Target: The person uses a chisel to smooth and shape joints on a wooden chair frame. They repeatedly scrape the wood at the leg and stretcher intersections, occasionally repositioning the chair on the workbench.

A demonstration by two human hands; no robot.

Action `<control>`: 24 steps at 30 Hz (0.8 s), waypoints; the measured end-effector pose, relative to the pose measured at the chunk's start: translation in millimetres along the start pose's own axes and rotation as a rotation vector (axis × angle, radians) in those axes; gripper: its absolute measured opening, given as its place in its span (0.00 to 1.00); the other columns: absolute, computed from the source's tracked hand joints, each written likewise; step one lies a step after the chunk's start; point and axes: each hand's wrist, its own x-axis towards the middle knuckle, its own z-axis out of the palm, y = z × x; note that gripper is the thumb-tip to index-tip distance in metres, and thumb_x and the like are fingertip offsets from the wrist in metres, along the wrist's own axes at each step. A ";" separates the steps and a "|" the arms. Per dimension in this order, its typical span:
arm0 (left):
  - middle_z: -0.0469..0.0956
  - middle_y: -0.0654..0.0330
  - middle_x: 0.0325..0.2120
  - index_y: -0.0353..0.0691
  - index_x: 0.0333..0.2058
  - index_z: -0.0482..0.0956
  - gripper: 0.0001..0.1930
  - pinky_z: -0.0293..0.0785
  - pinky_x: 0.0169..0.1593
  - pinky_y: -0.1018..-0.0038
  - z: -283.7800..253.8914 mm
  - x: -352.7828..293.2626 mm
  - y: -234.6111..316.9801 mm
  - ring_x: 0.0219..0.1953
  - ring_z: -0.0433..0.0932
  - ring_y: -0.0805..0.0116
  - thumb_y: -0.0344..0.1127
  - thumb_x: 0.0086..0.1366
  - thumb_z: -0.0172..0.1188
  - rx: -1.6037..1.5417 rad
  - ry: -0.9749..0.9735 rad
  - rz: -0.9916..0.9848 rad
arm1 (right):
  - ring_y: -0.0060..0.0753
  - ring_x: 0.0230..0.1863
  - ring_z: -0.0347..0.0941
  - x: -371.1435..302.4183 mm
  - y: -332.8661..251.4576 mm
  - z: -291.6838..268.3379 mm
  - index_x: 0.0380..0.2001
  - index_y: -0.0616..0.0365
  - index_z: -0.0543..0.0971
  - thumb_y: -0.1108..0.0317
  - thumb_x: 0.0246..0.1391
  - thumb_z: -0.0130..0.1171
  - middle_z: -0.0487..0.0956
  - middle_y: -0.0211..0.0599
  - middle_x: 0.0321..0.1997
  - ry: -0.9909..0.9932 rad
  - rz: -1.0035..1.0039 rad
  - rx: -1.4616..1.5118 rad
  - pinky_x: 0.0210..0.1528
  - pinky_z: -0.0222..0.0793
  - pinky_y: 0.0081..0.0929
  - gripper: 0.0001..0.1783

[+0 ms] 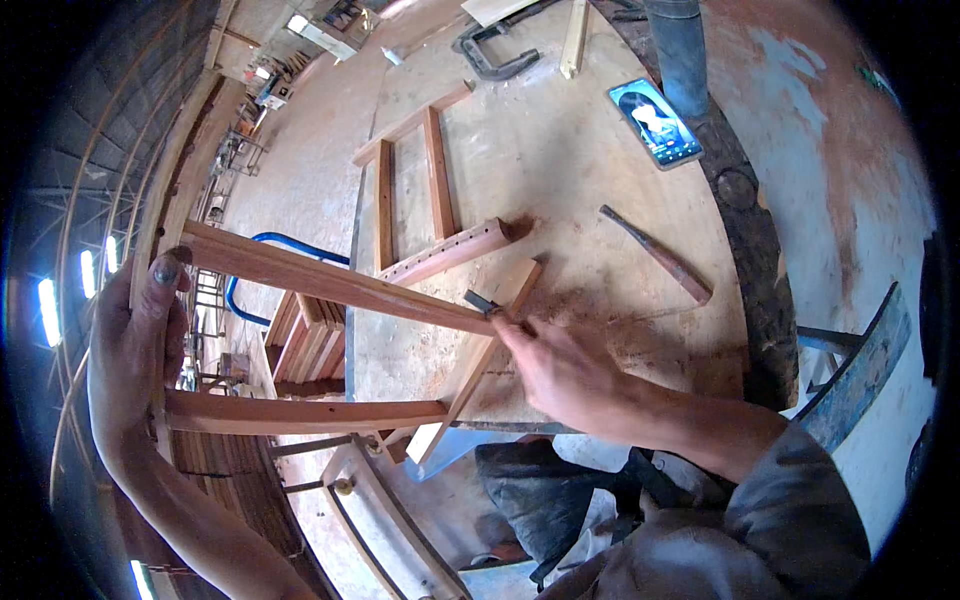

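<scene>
Head view, looking down over a dusty pale wooden desk [600,200] strewn with sawdust.

The left hand [135,345], at nine o'clock, has its grip wrapped shut around the end upright of a reddish-brown wooden frame of long rails [330,285], thumb pointing up against the top rail. The frame is held in the air at the desk's near-left edge. Its upper rail slants from ten o'clock down toward the centre; its lower rail runs nearly level at seven o'clock.

The right hand [560,370], just below centre, comes in from five o'clock on a grey sleeve. Its grip is closed on a small dark metal tool [482,302], whose tip touches the joint where the upper rail meets a pale cross piece.

Just above that joint, touching the frame's far side, lies a reddish wooden rail with a row of drilled holes [455,252]. Behind it, toward twelve o'clock, a smaller rectangular wooden frame [410,170] lies flat. At two o'clock a long wooden-handled chisel [660,255] lies apart, and beyond it, at one o'clock, a smartphone with a lit screen [655,122]. A dark metal clamp [495,55] sits at twelve o'clock. Below the desk edge, at eight o'clock, stacked reddish wood pieces [310,340] and a blue curved metal tube [285,245] show behind the frame.
</scene>
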 end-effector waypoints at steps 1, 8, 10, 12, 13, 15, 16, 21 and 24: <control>0.66 0.72 0.11 0.35 0.46 0.82 0.35 0.56 0.12 0.83 2.9 1.9 -3.4 0.10 0.63 0.84 0.68 0.70 0.56 -0.018 0.001 0.018 | 0.47 0.31 0.80 -15.9 3.7 -9.0 0.66 0.69 0.68 0.78 0.55 0.59 0.79 0.51 0.36 0.024 -0.007 0.015 0.28 0.77 0.40 0.34; 0.66 0.73 0.12 0.36 0.47 0.81 0.32 0.57 0.14 0.83 -0.6 -8.1 2.0 0.11 0.62 0.85 0.65 0.71 0.58 -0.063 0.045 -0.031 | 0.52 0.30 0.81 7.3 -1.9 -4.9 0.64 0.73 0.69 0.74 0.58 0.56 0.79 0.55 0.36 0.019 -0.033 0.057 0.28 0.78 0.45 0.30; 0.66 0.73 0.12 0.36 0.48 0.82 0.33 0.57 0.14 0.83 -2.8 -1.8 -3.9 0.11 0.62 0.85 0.66 0.70 0.59 -0.058 -0.016 -0.022 | 0.51 0.30 0.81 -13.5 3.9 -14.9 0.63 0.71 0.71 0.74 0.59 0.56 0.79 0.53 0.36 0.006 -0.022 0.034 0.28 0.78 0.44 0.28; 0.67 0.73 0.13 0.35 0.46 0.83 0.35 0.58 0.14 0.83 3.2 -5.7 0.5 0.12 0.63 0.85 0.69 0.67 0.61 -0.153 0.021 -0.038 | 0.51 0.30 0.81 -28.9 3.0 -23.9 0.62 0.69 0.72 0.74 0.59 0.56 0.80 0.52 0.35 0.025 -0.036 -0.030 0.28 0.78 0.44 0.27; 0.67 0.72 0.13 0.35 0.46 0.83 0.35 0.58 0.14 0.83 4.4 -9.4 7.3 0.12 0.63 0.85 0.69 0.66 0.61 -0.166 0.037 -0.037 | 0.52 0.29 0.81 -23.6 1.9 -19.2 0.60 0.68 0.74 0.75 0.58 0.56 0.80 0.54 0.35 0.088 -0.059 -0.035 0.29 0.79 0.44 0.25; 0.68 0.71 0.14 0.35 0.43 0.83 0.37 0.60 0.15 0.83 4.7 -10.3 15.3 0.13 0.65 0.83 0.71 0.64 0.62 -0.172 0.075 -0.046 | 0.54 0.31 0.81 3.0 3.7 -8.5 0.61 0.68 0.72 0.76 0.57 0.56 0.79 0.56 0.38 0.054 -0.018 -0.030 0.30 0.79 0.45 0.27; 0.69 0.71 0.14 0.36 0.42 0.84 0.37 0.60 0.15 0.83 2.8 -8.6 11.7 0.13 0.65 0.83 0.72 0.64 0.62 -0.158 0.039 -0.041 | 0.54 0.31 0.81 13.0 3.0 -0.7 0.62 0.68 0.72 0.77 0.57 0.56 0.79 0.56 0.40 0.027 -0.005 -0.026 0.30 0.79 0.45 0.28; 0.69 0.70 0.13 0.35 0.37 0.83 0.39 0.60 0.16 0.82 -0.5 -4.8 -3.1 0.12 0.67 0.82 0.75 0.63 0.60 -0.160 0.006 0.037 | 0.59 0.41 0.80 -44.6 -17.6 -29.7 0.67 0.66 0.66 0.78 0.54 0.58 0.79 0.58 0.40 -0.066 0.060 0.017 0.42 0.78 0.52 0.35; 0.69 0.69 0.11 0.34 0.39 0.83 0.42 0.64 0.16 0.82 -1.6 -1.0 -6.1 0.11 0.68 0.81 0.78 0.61 0.59 -0.124 -0.026 0.087 | 0.56 0.38 0.79 -67.2 -27.8 -29.6 0.68 0.67 0.67 0.80 0.59 0.53 0.78 0.55 0.39 -0.108 0.034 0.122 0.40 0.77 0.48 0.32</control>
